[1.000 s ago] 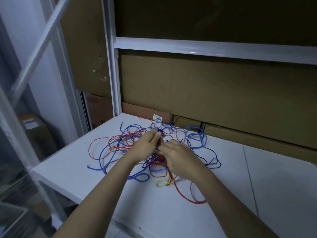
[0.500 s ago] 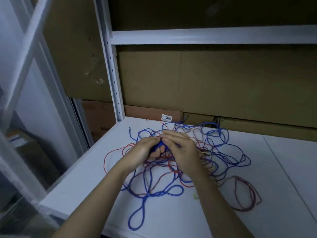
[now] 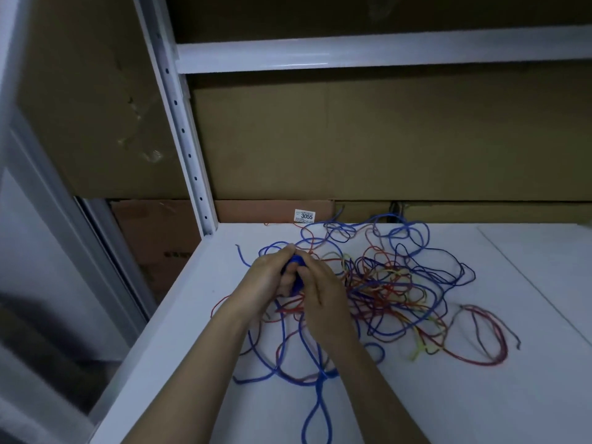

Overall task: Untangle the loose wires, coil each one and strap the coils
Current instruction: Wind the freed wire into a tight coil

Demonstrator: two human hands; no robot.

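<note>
1. Handling the blue wire (image 3: pixel 296 277) should be easy, we judge: light, limp and thin, best pinched close to the small coil we are winding.
2. We clasp that coil with the left hand (image 3: pixel 267 277); our right hand (image 3: pixel 322 291) is closed on it from the other side.
3. Its slack trails toward us across the white shelf (image 3: pixel 480 395).
4. Beside it sprawls the tangle (image 3: pixel 394 283) of blue, red and yellow strands.
</note>
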